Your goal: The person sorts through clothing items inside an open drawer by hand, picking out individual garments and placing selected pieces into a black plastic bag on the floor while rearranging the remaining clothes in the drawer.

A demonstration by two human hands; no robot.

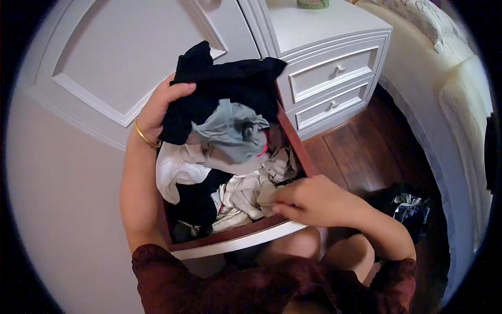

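Observation:
My left hand (166, 103), with a gold bangle at the wrist, grips a black garment (225, 78) at its left side, thumb on top. The black cloth lies over the far part of an open drawer (294, 137) full of crumpled clothes. Just below it is a grey-green garment (232, 128) with a dark patch. White cloth (180, 170), a dark cloth (196, 206) and cream clothes (240, 193) fill the nearer part. At the drawer's front right corner, my right hand (319, 204) has its fingers curled on a beige cloth (267, 196), its tips partly hidden.
A white nightstand (334, 63) with two shut drawers stands behind on the right. Left of the drawer is a white panelled cabinet door (130, 57). On the wooden floor (355, 152) lies a dark bundle (408, 209), beside a bed (434, 104). My knees are under the drawer front.

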